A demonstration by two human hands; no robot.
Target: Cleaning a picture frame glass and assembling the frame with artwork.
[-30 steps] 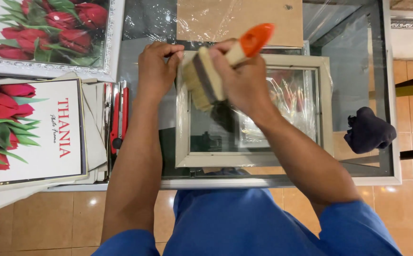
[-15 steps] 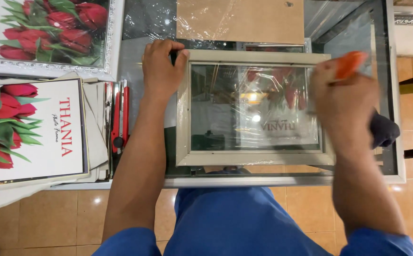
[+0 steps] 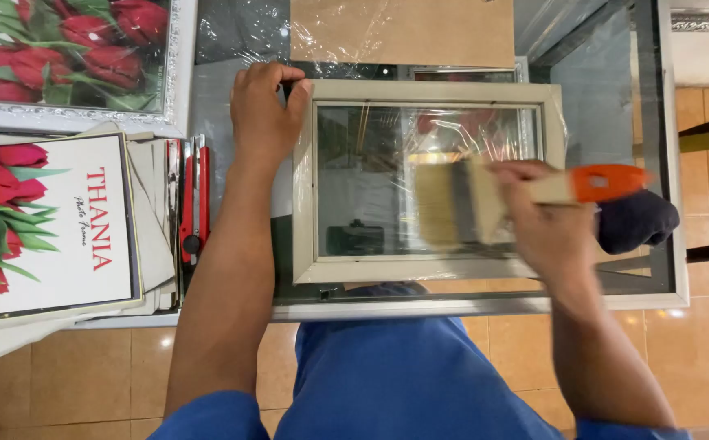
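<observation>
One frame (image 3: 428, 183), one brush (image 3: 485, 204) — two hands (image 3: 263, 114) holding.

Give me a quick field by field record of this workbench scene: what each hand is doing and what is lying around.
left hand: grips the top left corner of the picture frame
right hand: holds a paintbrush with an orange handle end, bristles over the frame's glass
surface: glass table
left of frame: red utility knife, stacked tulip prints
above frame: brown board
right: dark cloth
</observation>
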